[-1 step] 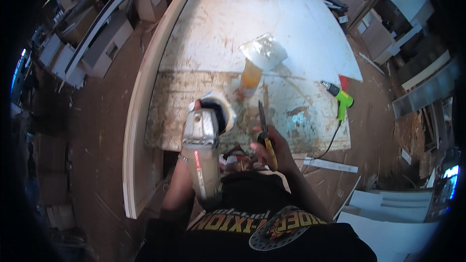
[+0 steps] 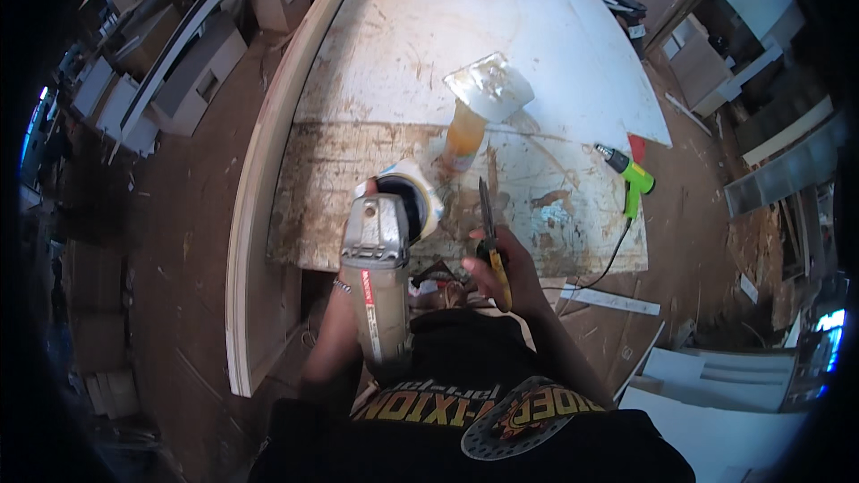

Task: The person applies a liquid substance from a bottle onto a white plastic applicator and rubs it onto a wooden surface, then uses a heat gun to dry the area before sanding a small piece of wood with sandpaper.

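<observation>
My left hand is closed round a grey angle grinder, which hides most of the fingers. Beside the grinder's metal head is a round, dark-centred disc with a pale, ragged rim. In my right hand, fingers wrap the black-and-yellow handle of a pointed tool with a dark blade; the blade points away from me. Beyond both hands, an amber container stands on the workbench, topped by a shiny, whitish square piece.
A green heat gun lies at the bench's right edge, its black cord trailing toward me. A long wooden board runs along the left edge. White panels lie lower right; cabinet pieces stand far left.
The whole view has shifted very slightly. Both hands keep the same hold on their tools.
</observation>
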